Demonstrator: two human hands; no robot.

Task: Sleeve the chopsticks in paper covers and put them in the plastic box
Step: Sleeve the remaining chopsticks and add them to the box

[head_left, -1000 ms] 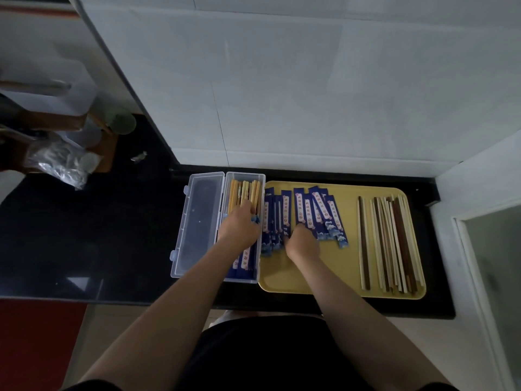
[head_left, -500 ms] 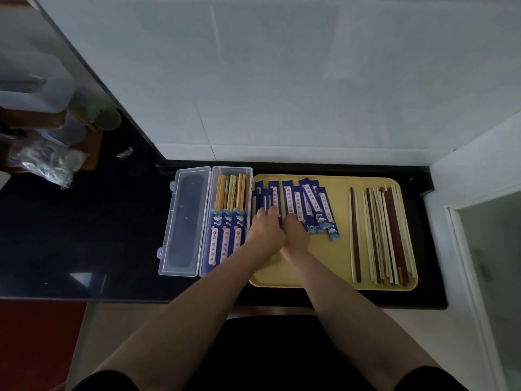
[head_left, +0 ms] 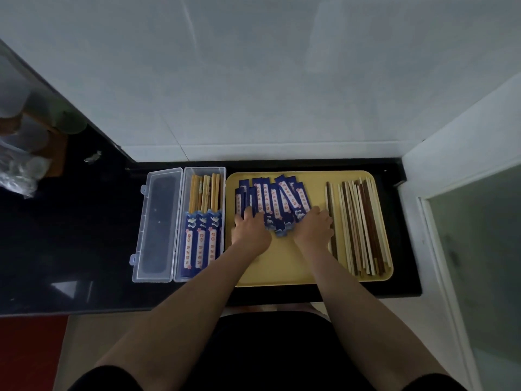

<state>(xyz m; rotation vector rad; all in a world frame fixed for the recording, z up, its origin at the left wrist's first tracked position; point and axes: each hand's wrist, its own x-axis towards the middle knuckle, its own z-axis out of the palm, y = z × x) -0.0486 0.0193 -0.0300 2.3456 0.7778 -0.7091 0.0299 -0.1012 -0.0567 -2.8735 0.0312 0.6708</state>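
- Two hands lie on my yellow tray [head_left: 282,266], which sits on the black counter [head_left: 70,249].
- My left hand [head_left: 251,231] rests flat on the left end of the blue paper covers [head_left: 277,200], fingers loose and pinching nothing.
- My right hand [head_left: 315,227] rests between the covers and the bare chopsticks [head_left: 359,227]. Its fingers reach onto the near ends of the covers; I cannot tell if they pinch one.
- Bare chopsticks lie in a row along the tray's right side.
- My clear plastic box [head_left: 204,172] stands just beside the tray's left edge, lid [head_left: 158,224] open to the left.
- Three sleeved chopstick pairs [head_left: 201,238] lie in the box, covers at the near end.
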